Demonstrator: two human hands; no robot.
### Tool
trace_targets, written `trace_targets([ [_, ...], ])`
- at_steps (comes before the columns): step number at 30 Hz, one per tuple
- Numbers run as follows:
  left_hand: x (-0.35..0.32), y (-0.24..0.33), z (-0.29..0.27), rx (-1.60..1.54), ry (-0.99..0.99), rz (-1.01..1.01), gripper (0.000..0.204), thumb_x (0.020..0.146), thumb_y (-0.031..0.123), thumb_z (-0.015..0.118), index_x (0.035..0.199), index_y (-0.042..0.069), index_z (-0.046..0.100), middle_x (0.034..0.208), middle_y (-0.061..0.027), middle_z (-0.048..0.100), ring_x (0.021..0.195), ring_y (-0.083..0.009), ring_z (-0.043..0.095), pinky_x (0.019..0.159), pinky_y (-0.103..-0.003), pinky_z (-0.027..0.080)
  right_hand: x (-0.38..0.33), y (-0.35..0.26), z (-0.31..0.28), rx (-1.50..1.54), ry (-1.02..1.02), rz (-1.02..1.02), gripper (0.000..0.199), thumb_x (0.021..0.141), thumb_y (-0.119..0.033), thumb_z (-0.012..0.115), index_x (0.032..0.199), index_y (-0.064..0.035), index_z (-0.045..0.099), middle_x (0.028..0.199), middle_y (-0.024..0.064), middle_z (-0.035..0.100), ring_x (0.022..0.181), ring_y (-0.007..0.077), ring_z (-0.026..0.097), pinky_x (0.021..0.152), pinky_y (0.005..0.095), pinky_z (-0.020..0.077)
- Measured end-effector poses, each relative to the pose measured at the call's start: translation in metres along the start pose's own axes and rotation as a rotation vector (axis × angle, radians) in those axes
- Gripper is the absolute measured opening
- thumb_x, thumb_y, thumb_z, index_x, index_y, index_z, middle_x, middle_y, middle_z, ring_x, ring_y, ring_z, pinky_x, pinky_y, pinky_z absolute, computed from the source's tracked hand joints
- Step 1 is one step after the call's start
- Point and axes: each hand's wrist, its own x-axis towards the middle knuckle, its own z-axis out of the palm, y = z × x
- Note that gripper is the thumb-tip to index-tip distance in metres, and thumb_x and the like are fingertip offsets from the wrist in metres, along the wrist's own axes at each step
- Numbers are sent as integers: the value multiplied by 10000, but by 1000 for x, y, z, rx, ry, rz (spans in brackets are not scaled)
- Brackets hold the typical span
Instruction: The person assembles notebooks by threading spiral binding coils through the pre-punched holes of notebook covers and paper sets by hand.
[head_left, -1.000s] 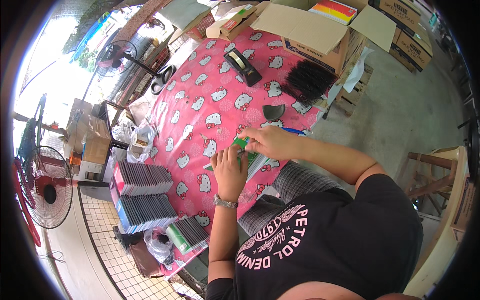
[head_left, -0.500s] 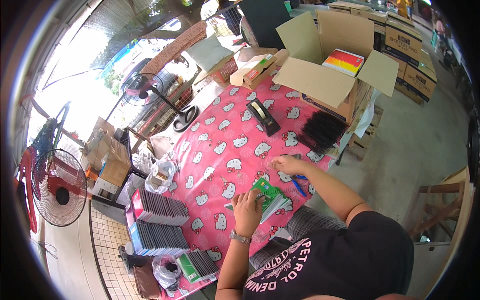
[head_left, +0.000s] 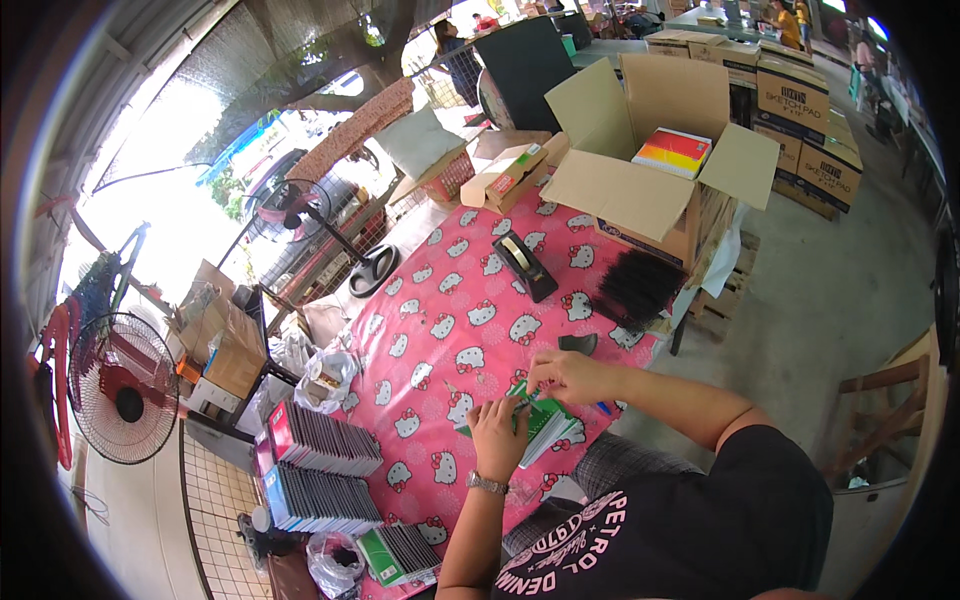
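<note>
Near the table's front edge lies a small stack of green-covered notebooks (head_left: 548, 432). My left hand (head_left: 495, 437) is closed on its left side, fingers bent over the cover. My right hand (head_left: 565, 376) meets it at the stack's upper edge, its fingertips pinched together; whatever they hold is too small to make out. Just right of the notebooks, the blue handle of a hand tool (head_left: 604, 408) shows partly beneath my right forearm. A dark curved piece (head_left: 578, 344) lies beyond my right wrist.
Bundled black binding coils (head_left: 638, 287) lie at the table's right edge, near a tape dispenser (head_left: 524, 266). Behind stands an open carton (head_left: 640, 185) with red-yellow notebooks (head_left: 673, 152). Rows of bound notebooks (head_left: 325, 440) line the left side. Fans (head_left: 125, 390) stand further left.
My right hand has come toward me, from beyond the notebooks to their upper edge beside my left hand. The dark piece and less of the blue handle now show.
</note>
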Motion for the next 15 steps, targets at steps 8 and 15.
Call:
trace_targets([
  [8,-9,11,-8,-6,-10,2,185,900,206,638,1046,96,612,906,-77,678,877,-269,630,895,-432,388,-4,-6,-6,55,-217,59,230,915,-135,662,1123,-39,643,964,101,617,833,237,644,762,356,513],
  [15,-13,1,-7,-5,-39,-2,178,910,222,636,1035,97,613,910,-73,681,892,-271,628,908,-433,391,16,-14,-15,386,-403,523,353,967,-209,604,1280,-54,549,1091,144,632,957,235,652,823,349,533],
])
